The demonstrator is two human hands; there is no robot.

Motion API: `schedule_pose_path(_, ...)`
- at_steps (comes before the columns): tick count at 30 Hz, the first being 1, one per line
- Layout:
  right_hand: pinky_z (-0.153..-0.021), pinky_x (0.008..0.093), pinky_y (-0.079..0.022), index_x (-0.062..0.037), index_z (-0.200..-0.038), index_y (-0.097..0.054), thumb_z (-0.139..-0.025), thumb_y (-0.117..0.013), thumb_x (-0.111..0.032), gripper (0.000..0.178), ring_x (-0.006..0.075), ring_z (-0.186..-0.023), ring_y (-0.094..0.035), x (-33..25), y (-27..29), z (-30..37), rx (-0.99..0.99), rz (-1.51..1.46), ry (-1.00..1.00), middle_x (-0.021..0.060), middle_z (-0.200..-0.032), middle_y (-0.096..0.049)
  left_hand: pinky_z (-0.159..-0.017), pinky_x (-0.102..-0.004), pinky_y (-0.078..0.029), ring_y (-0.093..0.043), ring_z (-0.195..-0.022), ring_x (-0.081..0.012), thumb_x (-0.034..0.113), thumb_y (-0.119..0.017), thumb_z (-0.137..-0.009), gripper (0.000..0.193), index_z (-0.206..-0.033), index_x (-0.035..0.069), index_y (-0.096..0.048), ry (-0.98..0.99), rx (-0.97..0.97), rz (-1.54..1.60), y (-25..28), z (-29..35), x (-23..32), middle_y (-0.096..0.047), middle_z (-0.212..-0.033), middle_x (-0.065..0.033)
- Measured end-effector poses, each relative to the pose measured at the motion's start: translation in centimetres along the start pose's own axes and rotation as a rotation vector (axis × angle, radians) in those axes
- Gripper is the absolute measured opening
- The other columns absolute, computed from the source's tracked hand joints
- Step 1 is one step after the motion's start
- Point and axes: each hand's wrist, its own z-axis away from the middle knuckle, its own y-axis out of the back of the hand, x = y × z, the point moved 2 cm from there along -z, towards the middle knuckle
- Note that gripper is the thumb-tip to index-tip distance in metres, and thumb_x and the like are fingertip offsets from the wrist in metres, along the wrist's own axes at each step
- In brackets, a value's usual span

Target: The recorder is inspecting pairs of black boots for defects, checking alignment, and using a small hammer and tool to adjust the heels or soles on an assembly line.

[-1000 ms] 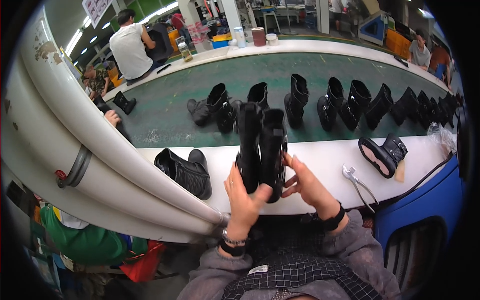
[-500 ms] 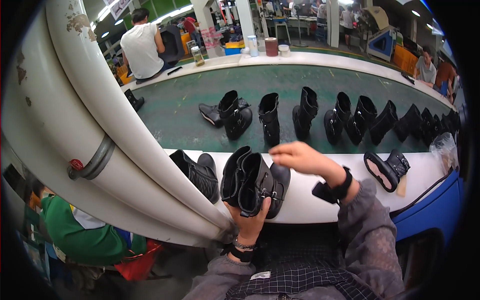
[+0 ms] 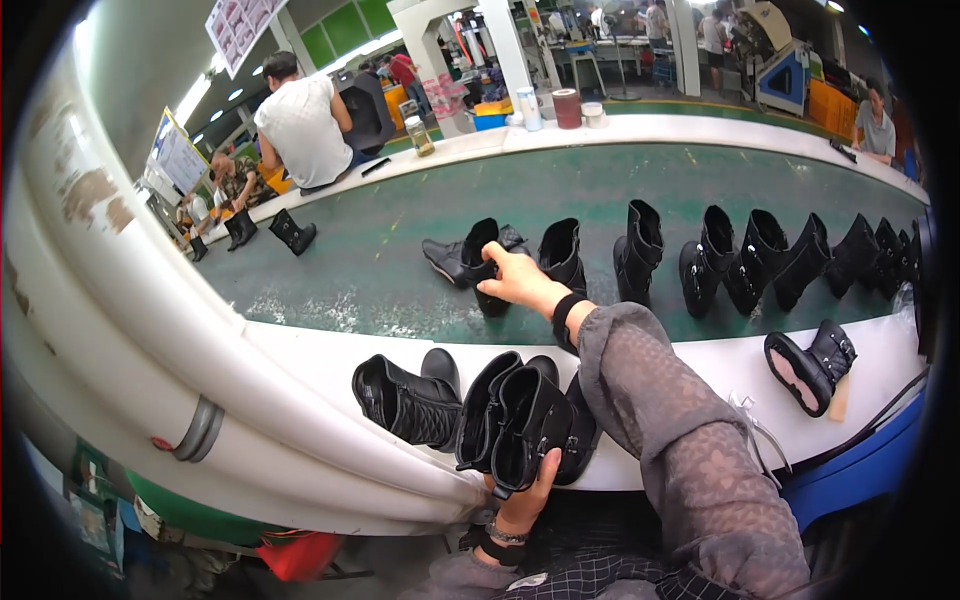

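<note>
My left hand (image 3: 528, 502) is closed on a pair of black ankle boots (image 3: 530, 415) held side by side over the near white ledge. Their openings tilt toward me, and buckled straps show on the right one; most of my left fingers are hidden behind the shafts. My right arm stretches forward over the green belt. There my right hand (image 3: 520, 276) has its thumb and fingers around the upper shaft of a standing black boot (image 3: 483, 236), partly covering it. Left of the held pair, another black boot (image 3: 405, 400) rests on the ledge.
Several black boots (image 3: 700, 262) stand in a row along the green belt (image 3: 370, 230). A tipped boot (image 3: 808, 365) with a pale sole lies on the right of the ledge. Thick white pipes (image 3: 240, 400) rise at my left. A blue panel (image 3: 850, 460) borders the right.
My right hand has moved forward and left, from above the ledge to the boot on the belt. My left hand keeps its hold on the pair. The whole view has shifted.
</note>
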Motion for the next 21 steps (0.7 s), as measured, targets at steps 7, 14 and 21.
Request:
schedule_pose_path(7, -0.074, 0.0444, -0.051, -0.0038, -0.087, -0.063, -0.073, -0.075, -0.036, 0.037, 0.0386, -0.085, -0.065, 2.7, 5.3, 2.5, 0.112, 0.204, -0.076, 0.0193, -0.085, -0.068, -0.083, -0.035, -0.049, -0.065, -0.09, -0.0246, 0.01, -0.076, -0.081, 0.026, -0.105, 0.002, -0.07, 0.078, 0.172, -0.171, 0.1, -1.2, 0.8, -0.069, -0.102, -0.0094)
schedule_pose_path(14, -0.062, 0.0413, -0.048, 0.0002, -0.071, -0.058, -0.062, -0.079, -0.024, 0.033, 0.0355, -0.067, -0.063, 3.4, 14.8, 5.9, 0.193, 0.255, -0.131, 0.0191, -0.07, -0.063, -0.093, -0.0308, -0.049, -0.061, -0.104, -0.0181, -0.015, -0.069, -0.075, 0.051, -0.122, -0.005, -0.053, 0.222, 0.418, 0.223, -0.5, -6.9, 0.6, -0.061, -0.118, -0.0101)
schedule_pose_path(21, -0.076, 0.0426, -0.047, -0.0031, -0.078, -0.056, -0.067, -0.08, -0.025, 0.034, 0.0354, -0.078, -0.061, 4.0, 15.0, 10.6, 0.175, 0.163, -0.044, 0.0146, -0.07, -0.061, -0.093, -0.0346, -0.048, -0.06, -0.1, -0.0215, -0.009, -0.07, -0.079, 0.04, -0.115, -0.013, -0.054, -0.239, 0.688, -0.09, -1.7, -14.2, 0.3, -0.064, -0.113, -0.0149)
